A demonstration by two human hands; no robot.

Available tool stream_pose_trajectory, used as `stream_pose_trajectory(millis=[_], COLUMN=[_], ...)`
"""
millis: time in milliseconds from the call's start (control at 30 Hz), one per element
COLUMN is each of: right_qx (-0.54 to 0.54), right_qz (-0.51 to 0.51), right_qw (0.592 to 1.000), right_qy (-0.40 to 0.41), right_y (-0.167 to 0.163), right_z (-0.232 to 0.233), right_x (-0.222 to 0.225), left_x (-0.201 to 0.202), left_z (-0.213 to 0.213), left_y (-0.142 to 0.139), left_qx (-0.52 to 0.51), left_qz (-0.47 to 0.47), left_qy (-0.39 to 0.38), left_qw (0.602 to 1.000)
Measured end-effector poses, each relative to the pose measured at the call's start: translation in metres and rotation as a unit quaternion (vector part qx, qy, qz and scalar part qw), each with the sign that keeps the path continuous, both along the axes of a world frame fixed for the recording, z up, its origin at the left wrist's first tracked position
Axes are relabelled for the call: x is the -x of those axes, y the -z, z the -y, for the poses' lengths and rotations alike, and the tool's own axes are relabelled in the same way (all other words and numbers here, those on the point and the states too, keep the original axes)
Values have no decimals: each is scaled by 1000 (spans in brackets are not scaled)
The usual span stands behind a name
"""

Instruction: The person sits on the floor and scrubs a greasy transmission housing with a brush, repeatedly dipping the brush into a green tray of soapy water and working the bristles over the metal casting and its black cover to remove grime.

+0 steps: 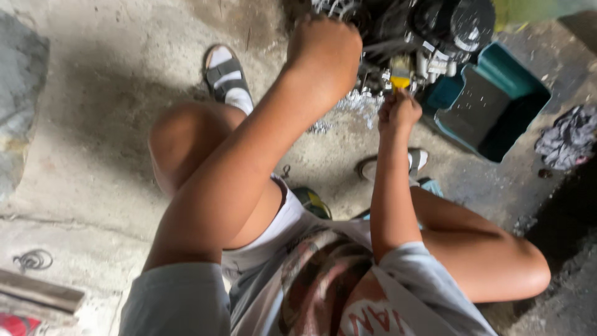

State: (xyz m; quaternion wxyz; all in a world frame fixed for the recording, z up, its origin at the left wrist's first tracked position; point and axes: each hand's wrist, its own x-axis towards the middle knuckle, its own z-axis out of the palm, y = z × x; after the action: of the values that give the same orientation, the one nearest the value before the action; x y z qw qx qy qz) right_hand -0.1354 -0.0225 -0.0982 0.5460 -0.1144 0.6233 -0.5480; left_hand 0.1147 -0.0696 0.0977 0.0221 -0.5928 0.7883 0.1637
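A concrete floor [112, 93], grey and stained, is seen across the whole view from the head camera. At the top edge a dark engine [410, 31] with black round covers and pale metal fittings is set on that floor, and wet patches are noted on the concrete just below it. Immediately to the right of the engine a teal plastic tub [497, 106] of rectangular shape lies tilted, with a dark grey panel inside it. A crumpled dark rag [569, 137] is found further right, apart from the tub. No label or sign can be made out on any of these. A sandalled foot in a white sock [229, 78] is planted to the left of the engine. The left hand [323, 53] is raised and closed into a fist against the left side of the engine; what it holds cannot be told. The right hand [398, 112] is closed around a small brush with a yellow band [400, 79], which is pointed up at the lower part of the engine. The two hands are held apart.
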Motion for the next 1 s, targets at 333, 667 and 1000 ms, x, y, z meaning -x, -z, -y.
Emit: stream_pose_trajectory(millis=[333,667,1000], right_qx=[26,57,70], right_qz=[-71,-36,-50], right_qw=[997,998,996], right_qy=[11,11,1], right_y=[2,11,4], right_z=[-4,-11,-9], right_x=[-18,-16,-17], left_x=[3,17,18], left_z=[-7,-4,-2], left_y=[-5,-10,-8], left_qx=[26,50,35], left_qz=[23,68,85], left_qy=[12,9,25], left_qw=[999,996,995])
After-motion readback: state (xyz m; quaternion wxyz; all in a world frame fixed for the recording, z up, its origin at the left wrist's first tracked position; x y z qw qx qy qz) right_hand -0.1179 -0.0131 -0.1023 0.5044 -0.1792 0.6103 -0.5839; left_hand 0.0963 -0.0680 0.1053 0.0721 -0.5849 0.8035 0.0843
